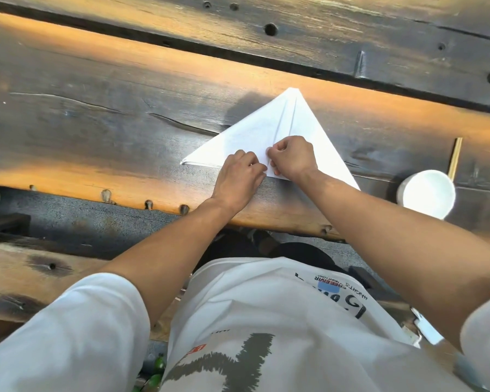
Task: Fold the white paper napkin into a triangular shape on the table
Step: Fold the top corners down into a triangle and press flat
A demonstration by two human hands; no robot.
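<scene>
The white paper napkin (262, 128) lies flat on the dark wooden table (96, 114) as a wide triangle, its apex pointing away from me and two creases running down from the apex. My left hand (239, 176) and my right hand (292, 157) meet at the middle of the napkin's near edge. The fingers of both hands are curled and pinch the paper there, close together. The hands hide the near middle part of the napkin.
A white cup (426, 193) stands to the right near the table's front edge, with a thin wooden stick (456, 158) lying just behind it. Gaps and round holes run across the planks. A wooden bench (26, 273) lies below on the left.
</scene>
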